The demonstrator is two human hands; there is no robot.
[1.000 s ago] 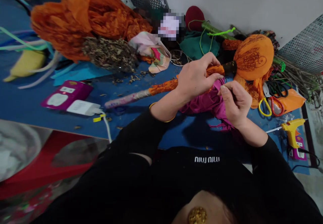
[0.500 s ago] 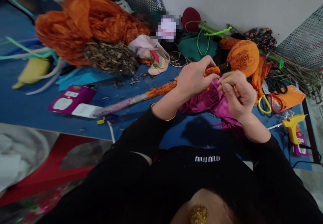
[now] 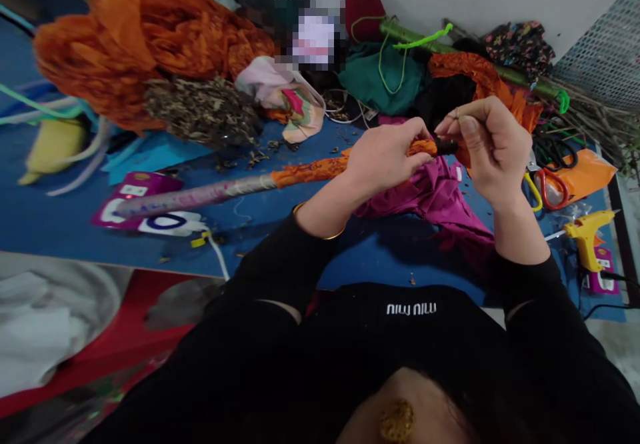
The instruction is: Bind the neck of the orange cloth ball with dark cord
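Observation:
My left hand [image 3: 387, 157] is closed around a long stick wrapped in orange cloth [image 3: 307, 169]. The stick's far left part is covered in a purplish, silvery wrap [image 3: 200, 197]. A dark band [image 3: 444, 145] shows on the stick just past my left fingertips. My right hand [image 3: 495, 144] is raised above that band, thumb and fingers pinched together. What it pinches is too thin to make out, perhaps a strand. Magenta cloth [image 3: 425, 194] lies crumpled on the table beneath both hands. The round orange cloth head of the stick is hidden behind my right hand.
A heap of orange fabric [image 3: 150, 37] and dried plant bits [image 3: 205, 111] lie left. Behind are teal cloth [image 3: 383, 77] and a green stalk [image 3: 420, 39]. At right lie red-handled scissors [image 3: 555, 191] and a yellow glue gun [image 3: 590, 234]. A purple power strip [image 3: 143, 191] sits left.
My right hand has moved up and right, still pinched, and now covers the round orange head. The stick has swung, its left end rising over the power strip. The view has shifted slightly.

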